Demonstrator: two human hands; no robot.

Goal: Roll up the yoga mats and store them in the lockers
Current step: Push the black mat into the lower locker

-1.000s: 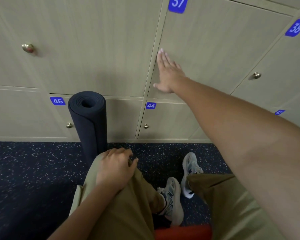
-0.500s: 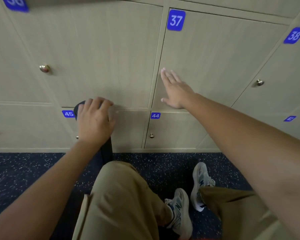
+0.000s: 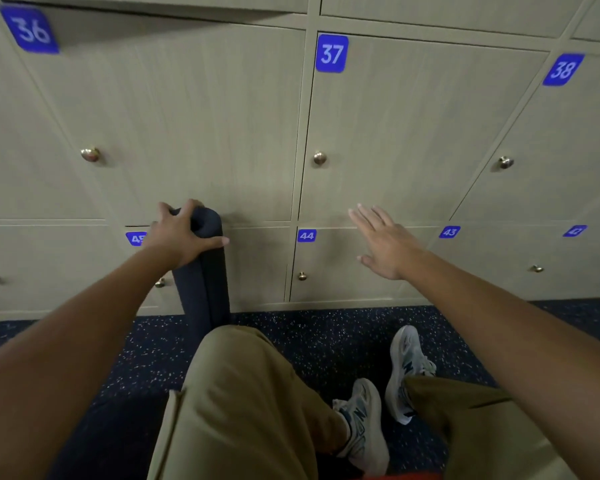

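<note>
A dark rolled yoga mat point(image 3: 205, 271) is standing upright on the speckled dark floor point(image 3: 291, 337), its lower end just in front of the bottom row of lockers and partly covering the door marked 45 point(image 3: 136, 238). The left hand point(image 3: 179, 239) is gripping the top of the roll: fingers are curling over the upper rim, and the thumb is pointing right across the front of the mat. The right hand point(image 3: 383, 245) is reaching forward with fingers straight and spread, holding nothing; it is hovering at the seam between locker 37 point(image 3: 395, 133) and locker 44 point(image 3: 326, 271), and whether the palm is touching the doors cannot be told. All visible doors are looking closed, each with a small round brass knob; the knob of locker 37 point(image 3: 319, 158) is sitting above and left of the open hand. Below, knees in tan trousers point(image 3: 250, 393) and two pale sneakers point(image 3: 406, 368) are filling the space between the person and the mat.
</note>
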